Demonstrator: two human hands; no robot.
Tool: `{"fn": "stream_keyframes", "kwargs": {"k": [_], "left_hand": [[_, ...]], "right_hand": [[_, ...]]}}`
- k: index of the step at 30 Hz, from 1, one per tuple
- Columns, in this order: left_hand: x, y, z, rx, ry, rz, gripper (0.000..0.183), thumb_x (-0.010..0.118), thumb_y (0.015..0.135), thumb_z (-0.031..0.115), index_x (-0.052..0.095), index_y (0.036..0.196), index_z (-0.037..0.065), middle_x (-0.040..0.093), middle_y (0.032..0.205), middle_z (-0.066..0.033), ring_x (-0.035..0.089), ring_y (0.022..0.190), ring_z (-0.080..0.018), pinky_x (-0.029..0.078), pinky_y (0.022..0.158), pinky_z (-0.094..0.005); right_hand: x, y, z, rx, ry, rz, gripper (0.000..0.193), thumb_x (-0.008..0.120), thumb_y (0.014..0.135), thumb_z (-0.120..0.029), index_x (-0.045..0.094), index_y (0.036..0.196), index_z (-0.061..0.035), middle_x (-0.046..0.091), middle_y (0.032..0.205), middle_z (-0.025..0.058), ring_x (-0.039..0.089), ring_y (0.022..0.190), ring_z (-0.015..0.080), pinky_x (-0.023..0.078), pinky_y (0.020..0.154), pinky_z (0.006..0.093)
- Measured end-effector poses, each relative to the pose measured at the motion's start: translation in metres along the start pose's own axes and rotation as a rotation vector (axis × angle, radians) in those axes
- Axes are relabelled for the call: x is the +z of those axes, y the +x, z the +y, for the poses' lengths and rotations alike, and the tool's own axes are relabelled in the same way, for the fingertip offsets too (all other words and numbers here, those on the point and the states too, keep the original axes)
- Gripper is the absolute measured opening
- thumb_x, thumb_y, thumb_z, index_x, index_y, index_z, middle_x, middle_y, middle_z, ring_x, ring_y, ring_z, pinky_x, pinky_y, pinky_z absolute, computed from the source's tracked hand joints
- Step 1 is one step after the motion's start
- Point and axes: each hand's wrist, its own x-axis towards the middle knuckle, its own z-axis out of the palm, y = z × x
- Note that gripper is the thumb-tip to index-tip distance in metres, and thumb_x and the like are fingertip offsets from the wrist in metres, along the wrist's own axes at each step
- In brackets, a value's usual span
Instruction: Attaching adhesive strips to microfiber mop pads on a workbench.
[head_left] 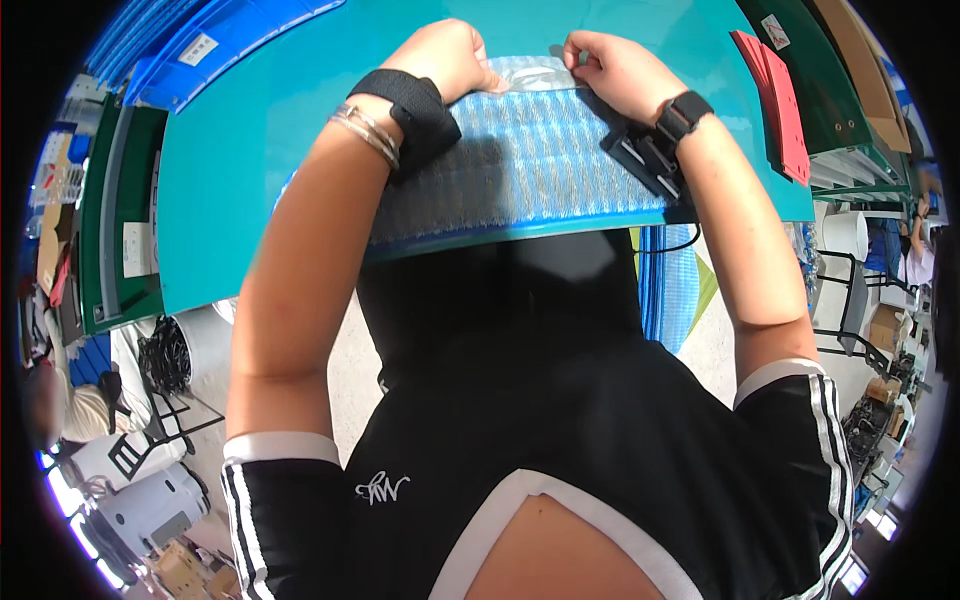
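Note:
Both my hands are at the far edge of a blue sheet-like piece (520,150) covered in rows of silvery strands, lying on the teal tabletop. My left hand (450,60) is closed, thumb and fingers pinching the left end of a clear plastic piece (535,74). At the other end of the plastic, my right hand (620,75) has its fingers curled in a pinch. The plastic looks shiny and flat, but its exact kind cannot be made out. Black bands circle both wrists, and a black device (643,160) sits below my right wrist.
Blue plastic trays (200,55) stand at the far left of the teal table (225,200). Red slotted panels (775,105) lie along its right side. More blue sheets (668,285) show below the near edge. A person (85,400) is at the left rim.

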Motion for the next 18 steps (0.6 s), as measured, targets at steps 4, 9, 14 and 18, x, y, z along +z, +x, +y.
{"fn": "stream_keyframes", "kwargs": {"k": [4,9,14,18], "left_hand": [[-0.024,-0.009,0.017,-0.022,0.088,-0.079,0.031,0.077,0.078,0.027,0.067,0.094,0.003,0.071,0.084,-0.0152,0.069,0.077,-0.0290,0.053,0.070,-0.0400],[-0.014,-0.021,-0.003,-0.090,0.038,-0.026,0.035,0.083,0.073,0.029,0.067,0.084,0.000,0.068,0.079,-0.0168,0.067,0.076,-0.0275,0.053,0.073,-0.0374],[-0.004,-0.020,-0.012,0.011,0.041,0.042,0.035,0.082,0.075,0.024,0.057,0.067,0.002,0.055,0.058,-0.0063,0.052,0.054,-0.0153,0.045,0.053,-0.0334],[-0.003,-0.019,-0.015,0.029,0.054,0.036,0.035,0.082,0.075,0.025,0.057,0.067,0.003,0.055,0.058,-0.0062,0.053,0.055,-0.0152,0.045,0.053,-0.0331]], "right_hand": [[-0.010,-0.002,-0.003,-0.021,-0.071,0.015,0.013,0.060,0.088,-0.010,0.063,0.101,-0.0101,0.062,0.077,0.0093,0.060,0.070,0.0232,0.049,0.067,0.0347],[0.006,-0.014,-0.026,-0.094,-0.213,0.160,0.019,0.059,0.088,-0.010,0.065,0.106,-0.0116,0.064,0.085,0.0136,0.063,0.079,0.0286,0.050,0.073,0.0372],[0.011,-0.011,-0.016,-0.035,0.005,0.048,0.015,0.058,0.090,-0.011,0.062,0.105,-0.0112,0.068,0.091,0.0145,0.065,0.087,0.0332,0.051,0.078,0.0409],[0.010,-0.006,-0.026,-0.013,-0.062,0.016,0.015,0.057,0.091,-0.010,0.062,0.104,-0.0113,0.068,0.091,0.0146,0.065,0.086,0.0327,0.051,0.078,0.0410]]}}
